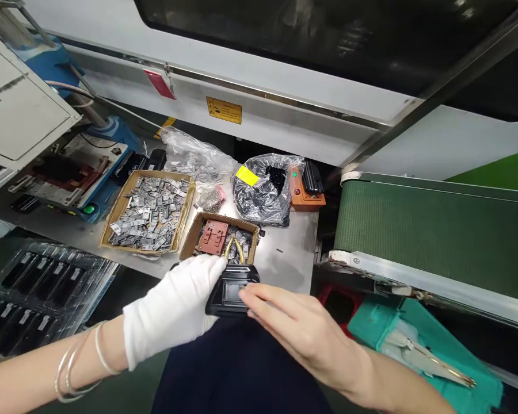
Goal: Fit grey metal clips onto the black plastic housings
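Looked like mid-inspection: the white-gloved left hand (175, 307) was clamped on the black rectangular plastic housing (229, 292) over the lap, bare right hand (302, 330) fingertips resting loosely on it, so careful turning seemed next.

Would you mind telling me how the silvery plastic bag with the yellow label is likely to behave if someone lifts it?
The bag looks floppy: its film is crumpled and slumps on the table, so it would probably sag when lifted. The shiny film may be slippery. Its open top shows dark parts inside, so tilting it could spill them.
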### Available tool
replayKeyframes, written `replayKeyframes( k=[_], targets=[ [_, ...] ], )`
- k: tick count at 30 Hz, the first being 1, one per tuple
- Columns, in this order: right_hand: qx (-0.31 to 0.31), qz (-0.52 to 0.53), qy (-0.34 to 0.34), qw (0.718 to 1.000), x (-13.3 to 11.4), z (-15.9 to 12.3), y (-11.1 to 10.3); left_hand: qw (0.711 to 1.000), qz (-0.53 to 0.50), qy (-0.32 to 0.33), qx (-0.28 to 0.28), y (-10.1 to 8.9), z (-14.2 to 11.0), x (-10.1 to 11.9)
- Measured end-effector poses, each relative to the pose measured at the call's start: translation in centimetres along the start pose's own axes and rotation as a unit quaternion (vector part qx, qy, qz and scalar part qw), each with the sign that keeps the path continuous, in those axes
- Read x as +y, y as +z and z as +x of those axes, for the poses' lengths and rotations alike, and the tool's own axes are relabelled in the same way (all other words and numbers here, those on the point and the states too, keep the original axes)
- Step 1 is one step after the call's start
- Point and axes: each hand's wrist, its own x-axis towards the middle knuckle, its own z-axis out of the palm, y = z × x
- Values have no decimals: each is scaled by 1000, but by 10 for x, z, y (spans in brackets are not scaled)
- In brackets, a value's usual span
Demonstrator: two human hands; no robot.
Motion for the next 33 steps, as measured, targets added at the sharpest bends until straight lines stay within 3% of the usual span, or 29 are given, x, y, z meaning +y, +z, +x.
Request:
replayKeyframes(
  k=[3,5,13,15,17,19,21,22,30,33],
  targets=[
    [-4,-4,-39,999,-2,11,18,992,78,67,74,20,-7,-8],
    [12,-4,-59,998,1,14,28,988,94,80,92,26,-9,-11],
    [177,5,-14,984,30,-5,59,999,6,-41,27,6,-1,-7],
    [223,33,64,972,32,-6,69,998,16,-44,33,7,3,-8],
    [239,131,217,937,32,-4,80,997,58,-33,43,9,7,-12],
    [178,307,358,864,33,1,88,992,115,-15,44,11,10,-18],
    [93,454,411,785,34,6,94,986,160,8,45,12,12,-24],
    [66,492,417,761,34,7,97,984,172,17,43,12,12,-26],
    [97,528,436,723,30,10,110,982,175,70,30,15,9,-42],
    [68,515,445,729,28,15,107,986,152,59,40,18,9,-53]
  ],
)
